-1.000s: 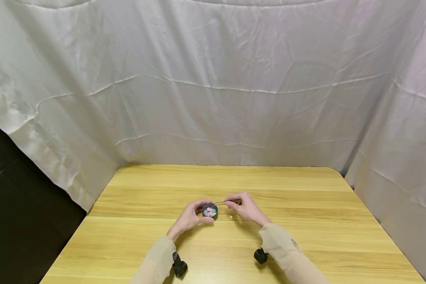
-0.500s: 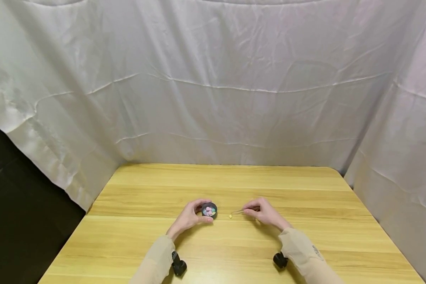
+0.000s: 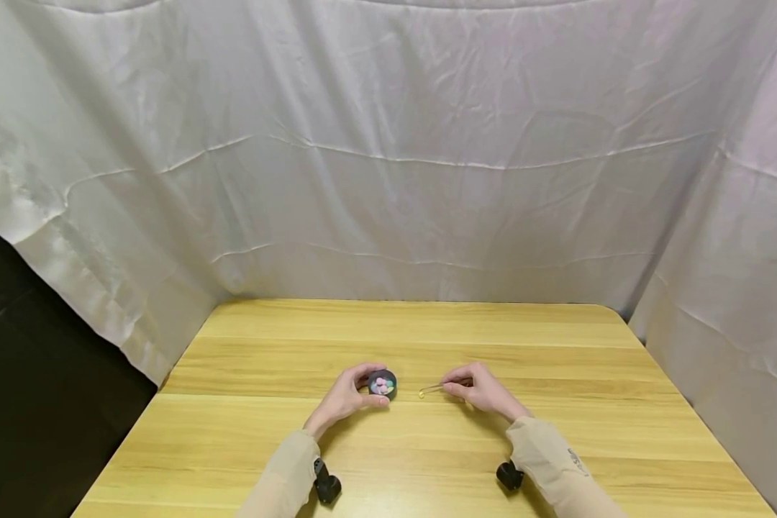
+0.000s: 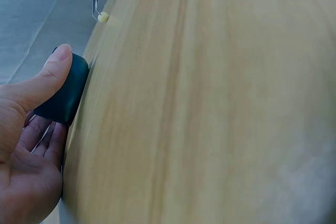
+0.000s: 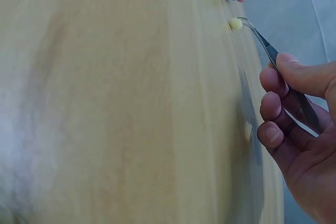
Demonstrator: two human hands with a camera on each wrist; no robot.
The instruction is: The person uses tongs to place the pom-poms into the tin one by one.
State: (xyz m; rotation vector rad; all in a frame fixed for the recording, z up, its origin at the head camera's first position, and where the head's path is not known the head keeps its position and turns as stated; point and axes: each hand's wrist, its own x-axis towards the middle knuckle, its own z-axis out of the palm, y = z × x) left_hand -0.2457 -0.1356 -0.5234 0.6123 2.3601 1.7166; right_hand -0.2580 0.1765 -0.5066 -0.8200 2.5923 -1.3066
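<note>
My left hand [image 3: 344, 396] grips a small dark round container [image 4: 73, 90] on the table, thumb on the near side and fingers round the far side. Inside it lie several small pastel balls [image 3: 382, 386], pink, green and yellow among them. To the right, my right hand [image 3: 482, 391] pinches a pair of metal tweezers [image 5: 270, 51] with bent tips. Those tips are right at a small yellow ball [image 5: 235, 24] on the tabletop, between the container and the right hand.
The wooden table [image 3: 388, 460] spreads out around both hands. Pale grey curtains [image 3: 427, 216] hang behind it and along the sides, with a dark cloth [image 3: 39, 374] at the left. Each sleeve carries a black wrist camera [image 3: 326, 483].
My right hand moved away from the container to the right, and the tweezer tips came down to the yellow ball. The left hand and container stayed in place.
</note>
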